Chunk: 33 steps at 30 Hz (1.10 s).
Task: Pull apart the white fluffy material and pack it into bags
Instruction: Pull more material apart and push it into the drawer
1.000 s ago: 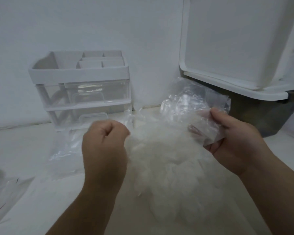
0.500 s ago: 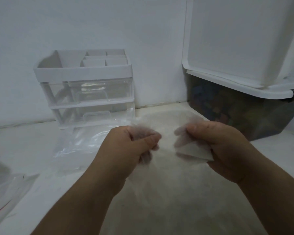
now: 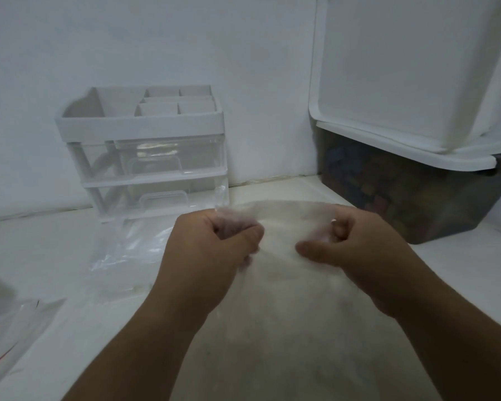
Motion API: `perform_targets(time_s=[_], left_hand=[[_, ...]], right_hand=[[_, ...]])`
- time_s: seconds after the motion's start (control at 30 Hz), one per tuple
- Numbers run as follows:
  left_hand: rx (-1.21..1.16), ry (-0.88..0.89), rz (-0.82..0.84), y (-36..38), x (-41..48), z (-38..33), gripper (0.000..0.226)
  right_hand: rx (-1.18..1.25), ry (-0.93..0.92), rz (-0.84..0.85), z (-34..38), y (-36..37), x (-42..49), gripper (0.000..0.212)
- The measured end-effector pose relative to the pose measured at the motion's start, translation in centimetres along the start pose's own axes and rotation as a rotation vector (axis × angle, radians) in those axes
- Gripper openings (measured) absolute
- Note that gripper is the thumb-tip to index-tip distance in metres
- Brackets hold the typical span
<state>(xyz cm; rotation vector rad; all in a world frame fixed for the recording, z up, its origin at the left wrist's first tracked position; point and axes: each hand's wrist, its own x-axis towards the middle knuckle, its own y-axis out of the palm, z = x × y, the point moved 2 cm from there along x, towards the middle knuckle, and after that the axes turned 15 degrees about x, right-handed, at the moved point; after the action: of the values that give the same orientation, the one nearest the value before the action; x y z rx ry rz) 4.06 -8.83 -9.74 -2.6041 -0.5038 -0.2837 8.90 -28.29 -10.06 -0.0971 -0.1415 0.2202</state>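
A clear plastic bag (image 3: 289, 215) with white fluffy material (image 3: 287, 314) hangs blurred between my hands over the table. My left hand (image 3: 214, 256) grips the bag's top edge on the left with curled fingers. On the right, my right hand (image 3: 350, 250) grips the same edge, thumb pointing inward. The two hands are close together at about the same height. The blur hides how the fluff lies inside the bag.
A white and clear drawer organiser (image 3: 145, 157) stands against the back wall. A dark storage bin (image 3: 411, 204) with a tilted white lid (image 3: 388, 82) stands at right. Empty clear bags (image 3: 122, 256) lie left of my hands, another bag (image 3: 9, 328) at the far left.
My right hand has come down with the clear bag. My left hand left the fluff pile and took the bag's edge. Both now hold the bag, which is blurred by motion.
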Motion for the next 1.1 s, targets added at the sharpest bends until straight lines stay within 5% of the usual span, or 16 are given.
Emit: perform_targets(time_s=[0.13,0.27,0.4,0.53,0.7,0.87,1.03,1.1], left_hand=[[-0.227,-0.163,-0.073,-0.8,0.6,0.6,0.010],[-0.317,-0.253,-0.054,-0.9,0.8,0.9,0.016],[-0.148,-0.120,-0.068,-0.8,0.6,0.6,0.015],[0.062,0.093,-0.044,-0.4,-0.1,-0.4,0.015],[0.033,0.025,-0.057,-0.2,-0.1,-0.4,0.014],[-0.166,-0.190,-0.051,-0.6,0.4,0.6,0.016],[-0.159,-0.211,0.016,-0.3,0.3,0.5,0.019],[-0.129,-0.180,0.055,-0.1,0.1,0.3,0.017]], right_hand=[[-0.009,0.033,0.109,-0.4,-1.2,0.4,0.045],[0.075,0.006,0.007,-0.1,-1.9,0.6,0.060],[0.214,-0.027,-0.070,0.3,-1.7,0.5,0.051],[0.095,0.060,-0.015,0.3,0.1,-0.2,0.093],[-0.047,0.051,0.079,0.0,-0.3,-0.3,0.053],[0.018,0.090,0.185,-0.4,-1.2,0.1,0.063],[-0.039,0.086,0.211,0.0,-1.4,0.2,0.092],[-0.003,0.004,0.114,0.4,-0.7,0.0,0.089]])
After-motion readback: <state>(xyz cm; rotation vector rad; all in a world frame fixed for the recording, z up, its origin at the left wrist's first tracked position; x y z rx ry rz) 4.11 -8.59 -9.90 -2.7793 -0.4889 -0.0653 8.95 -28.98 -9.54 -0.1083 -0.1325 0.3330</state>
